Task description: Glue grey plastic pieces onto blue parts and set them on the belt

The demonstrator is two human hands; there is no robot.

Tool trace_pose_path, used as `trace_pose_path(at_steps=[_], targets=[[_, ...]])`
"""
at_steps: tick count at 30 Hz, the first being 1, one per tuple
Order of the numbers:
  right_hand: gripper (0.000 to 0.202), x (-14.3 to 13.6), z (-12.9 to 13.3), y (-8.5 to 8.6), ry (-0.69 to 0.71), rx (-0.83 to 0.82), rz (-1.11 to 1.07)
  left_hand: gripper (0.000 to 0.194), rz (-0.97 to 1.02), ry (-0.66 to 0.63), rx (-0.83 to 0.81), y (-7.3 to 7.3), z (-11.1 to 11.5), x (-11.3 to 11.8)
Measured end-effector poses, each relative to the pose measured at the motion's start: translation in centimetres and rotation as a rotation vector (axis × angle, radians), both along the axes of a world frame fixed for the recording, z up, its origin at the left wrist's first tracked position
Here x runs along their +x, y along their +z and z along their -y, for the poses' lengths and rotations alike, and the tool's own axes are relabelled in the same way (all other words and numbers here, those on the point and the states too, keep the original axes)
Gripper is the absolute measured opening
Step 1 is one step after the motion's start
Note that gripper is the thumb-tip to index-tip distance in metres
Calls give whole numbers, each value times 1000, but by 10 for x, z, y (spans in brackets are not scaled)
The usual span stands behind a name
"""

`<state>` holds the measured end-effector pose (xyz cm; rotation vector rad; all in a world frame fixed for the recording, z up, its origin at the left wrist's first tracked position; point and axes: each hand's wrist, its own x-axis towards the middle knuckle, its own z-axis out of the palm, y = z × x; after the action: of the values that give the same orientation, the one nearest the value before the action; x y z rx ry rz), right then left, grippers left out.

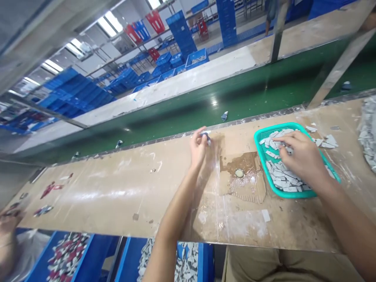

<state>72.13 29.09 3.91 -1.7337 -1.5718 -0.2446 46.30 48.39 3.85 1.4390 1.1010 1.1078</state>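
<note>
My left hand [198, 149] is raised over the bench near the green belt, with a small dark blue and white piece [206, 138] pinched at its fingertips. Over a teal plastic basket [266, 172] hovers my right hand [301, 154], its index finger stretched out and its thumb apart from it; I see nothing held between them. Flat white-grey pieces [283, 176] fill much of the basket, and part of them is hidden under the right hand. Between the hands lies a wet piece of cardboard [249, 188] with a small round pale disc [239, 173] on it.
Behind the bench runs a green conveyor belt [188, 113] carrying a few small pieces. Loose white pieces [329, 141] lie right of the basket. Blue bins [125, 258] of pieces stand below the bench's front edge. Another person's hand [10, 221] is at far left, near red pieces [48, 190].
</note>
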Motion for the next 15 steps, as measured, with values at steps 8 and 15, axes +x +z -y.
trace_pose_path(at_steps=[8, 15], targets=[[12, -9, 2, -18, 8, -467, 31, 42, -692, 334, 126, -16, -130, 38], [26, -6, -4, -15, 35, -414, -198, 44, -766, 50, 200, -30, -113, 96]])
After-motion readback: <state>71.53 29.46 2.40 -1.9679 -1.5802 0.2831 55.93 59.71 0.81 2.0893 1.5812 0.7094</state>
